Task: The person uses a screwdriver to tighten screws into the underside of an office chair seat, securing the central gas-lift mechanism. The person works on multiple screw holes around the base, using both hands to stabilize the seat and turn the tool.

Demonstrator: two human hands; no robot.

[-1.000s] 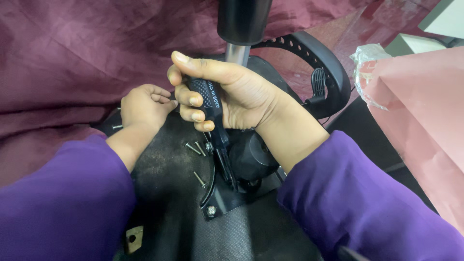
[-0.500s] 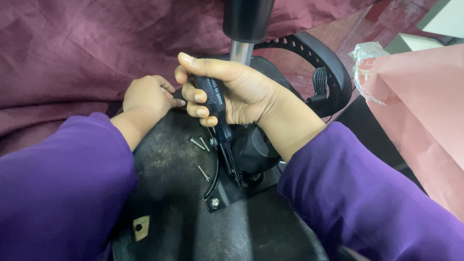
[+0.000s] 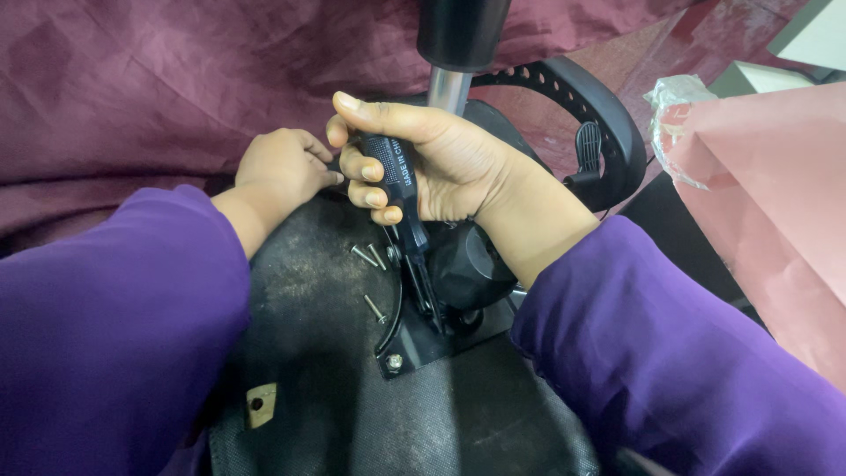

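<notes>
On the upturned chair base [image 3: 317, 291]: right hand [image 3: 441, 163] fingers wrapped tight round screwdriver [image 3: 401, 189] (tip down); left hand [image 3: 278, 167] curled against seat edge, grip unclear.

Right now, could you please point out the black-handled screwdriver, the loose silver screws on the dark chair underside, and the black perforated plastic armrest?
Black-handled screwdriver [image 3: 398, 169], head view, on the handle between the fingers.
Loose silver screws [image 3: 364, 256], head view, on the shank of the upper left one.
Black perforated plastic armrest [image 3: 577, 88], head view, on its curved perforated band.
</notes>
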